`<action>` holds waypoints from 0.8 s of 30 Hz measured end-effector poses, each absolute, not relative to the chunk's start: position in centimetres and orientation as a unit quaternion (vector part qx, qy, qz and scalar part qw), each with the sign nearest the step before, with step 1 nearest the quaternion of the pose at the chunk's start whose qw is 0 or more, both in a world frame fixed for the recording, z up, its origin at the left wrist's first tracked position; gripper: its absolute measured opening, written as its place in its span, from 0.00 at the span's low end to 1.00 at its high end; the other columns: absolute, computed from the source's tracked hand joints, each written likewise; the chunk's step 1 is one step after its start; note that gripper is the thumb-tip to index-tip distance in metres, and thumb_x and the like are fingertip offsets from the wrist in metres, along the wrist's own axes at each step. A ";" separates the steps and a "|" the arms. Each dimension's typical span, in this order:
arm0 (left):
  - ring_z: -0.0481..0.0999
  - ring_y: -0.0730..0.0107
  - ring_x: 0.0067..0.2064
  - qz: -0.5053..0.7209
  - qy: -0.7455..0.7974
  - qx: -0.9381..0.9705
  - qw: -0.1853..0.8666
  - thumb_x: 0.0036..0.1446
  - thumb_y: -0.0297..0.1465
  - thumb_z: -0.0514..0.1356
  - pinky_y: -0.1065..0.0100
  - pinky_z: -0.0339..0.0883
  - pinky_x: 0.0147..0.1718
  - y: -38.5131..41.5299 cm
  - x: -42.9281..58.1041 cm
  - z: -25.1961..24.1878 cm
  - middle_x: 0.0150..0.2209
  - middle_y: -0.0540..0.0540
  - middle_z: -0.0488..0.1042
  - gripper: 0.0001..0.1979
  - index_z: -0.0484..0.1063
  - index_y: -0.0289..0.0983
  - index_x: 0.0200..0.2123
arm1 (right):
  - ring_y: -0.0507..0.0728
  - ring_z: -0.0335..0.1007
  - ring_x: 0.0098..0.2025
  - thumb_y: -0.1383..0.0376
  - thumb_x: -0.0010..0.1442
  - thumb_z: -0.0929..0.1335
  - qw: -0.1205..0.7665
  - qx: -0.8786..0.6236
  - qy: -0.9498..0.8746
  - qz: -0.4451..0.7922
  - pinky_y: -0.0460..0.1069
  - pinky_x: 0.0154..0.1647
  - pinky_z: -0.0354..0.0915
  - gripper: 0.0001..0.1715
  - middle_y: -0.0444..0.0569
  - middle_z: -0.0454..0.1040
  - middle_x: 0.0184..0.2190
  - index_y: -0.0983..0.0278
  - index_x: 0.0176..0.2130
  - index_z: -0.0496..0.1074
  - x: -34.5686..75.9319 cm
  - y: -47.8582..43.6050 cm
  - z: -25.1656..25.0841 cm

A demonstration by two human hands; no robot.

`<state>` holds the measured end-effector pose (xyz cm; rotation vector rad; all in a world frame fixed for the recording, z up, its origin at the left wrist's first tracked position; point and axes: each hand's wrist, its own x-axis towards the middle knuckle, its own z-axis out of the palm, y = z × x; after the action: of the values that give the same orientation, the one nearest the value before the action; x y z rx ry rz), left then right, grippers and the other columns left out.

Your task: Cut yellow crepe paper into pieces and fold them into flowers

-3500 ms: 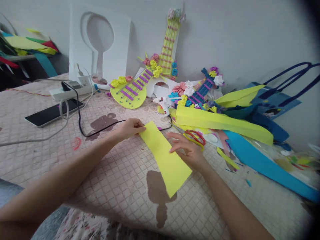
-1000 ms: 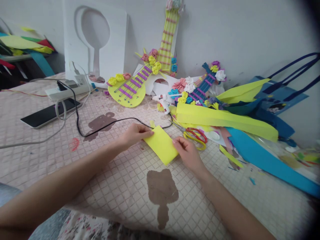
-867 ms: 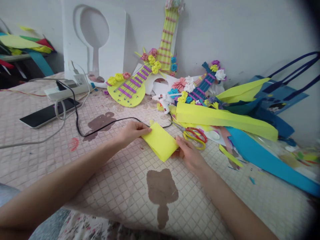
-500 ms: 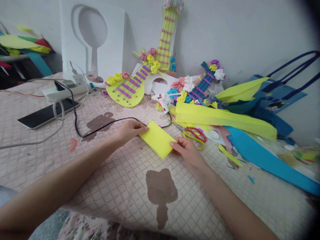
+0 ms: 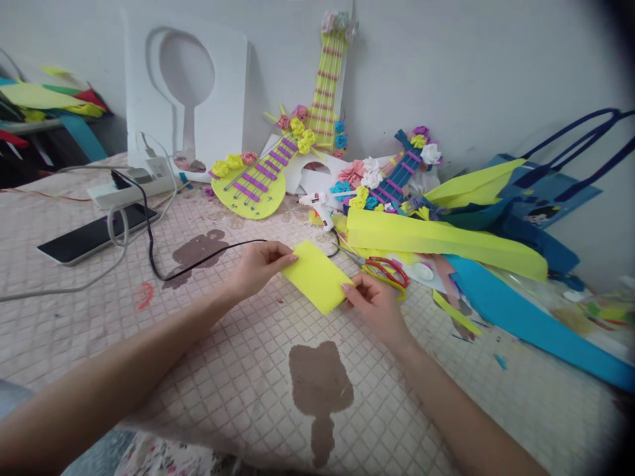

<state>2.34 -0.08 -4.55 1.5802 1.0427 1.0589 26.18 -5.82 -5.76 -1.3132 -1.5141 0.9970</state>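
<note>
A rectangular piece of yellow paper (image 5: 317, 276) is stretched between my two hands, above the quilted table cover. My left hand (image 5: 262, 266) pinches its left edge between thumb and fingers. At the right edge, my right hand (image 5: 373, 301) grips the paper, thumb on top and fingers beneath. Just beyond the right hand lie scissors (image 5: 387, 270) with red and yellow handles. A white glue gun (image 5: 320, 208) rests behind the paper, its black cord passing behind my left hand.
Paper-flowered yellow (image 5: 255, 186) and blue (image 5: 399, 177) toy instruments stand along the wall. Yellow crepe paper (image 5: 446, 239) and a blue strip (image 5: 536, 314) lie to the right, near a blue bag (image 5: 550, 198). At left are a phone (image 5: 94, 235) and a power strip (image 5: 124, 188).
The camera view has shifted slightly. Both hands keep hold of the yellow paper, which now looks flatter and a little wider between them.
</note>
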 end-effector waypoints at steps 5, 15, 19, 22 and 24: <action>0.72 0.71 0.33 0.490 0.368 0.708 0.351 0.54 0.35 0.61 0.71 0.66 0.32 -0.8 2.3 -4.0 0.30 0.45 0.74 0.09 0.72 0.34 0.29 | 0.52 0.66 0.30 0.58 0.54 0.70 0.521 -0.484 -0.567 0.416 0.47 0.29 0.64 0.17 0.43 0.70 0.31 0.59 0.42 0.64 25.7 -6.1 -5.5; 0.73 0.72 0.33 0.501 0.322 0.738 0.319 0.55 0.32 0.61 0.72 0.66 0.31 -0.5 2.4 -4.7 0.30 0.45 0.75 0.07 0.73 0.34 0.29 | 0.50 0.64 0.25 0.56 0.53 0.71 0.512 -0.488 -0.532 0.465 0.45 0.25 0.63 0.13 0.41 0.69 0.25 0.63 0.31 0.69 26.1 -5.6 -6.0; 0.72 0.74 0.31 0.484 0.345 0.669 0.447 0.54 0.34 0.62 0.73 0.67 0.30 -0.5 2.9 -5.2 0.30 0.46 0.74 0.09 0.72 0.33 0.30 | 0.49 0.62 0.24 0.56 0.53 0.71 0.512 -0.503 -0.538 0.442 0.44 0.24 0.62 0.13 0.41 0.68 0.23 0.63 0.31 0.68 26.2 -5.5 -6.3; 0.74 0.73 0.34 0.483 0.344 0.617 0.517 0.52 0.33 0.63 0.73 0.68 0.33 -0.6 3.2 -5.3 0.32 0.45 0.75 0.10 0.71 0.33 0.35 | 0.50 0.62 0.24 0.56 0.52 0.71 0.506 -0.512 -0.540 0.437 0.45 0.23 0.62 0.14 0.41 0.68 0.23 0.63 0.31 0.68 26.3 -5.5 -6.3; 0.74 0.73 0.35 0.485 0.342 0.597 0.539 0.50 0.32 0.64 0.73 0.68 0.34 -0.6 3.3 -5.1 0.33 0.46 0.74 0.15 0.69 0.33 0.40 | 0.50 0.63 0.24 0.55 0.52 0.70 0.501 -0.516 -0.542 0.434 0.45 0.23 0.63 0.14 0.41 0.68 0.24 0.63 0.31 0.68 26.3 -5.5 -6.2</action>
<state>3.26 -0.60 -5.13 1.4200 0.8142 1.1545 26.29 -5.54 -6.20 -1.2475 -1.3100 1.0502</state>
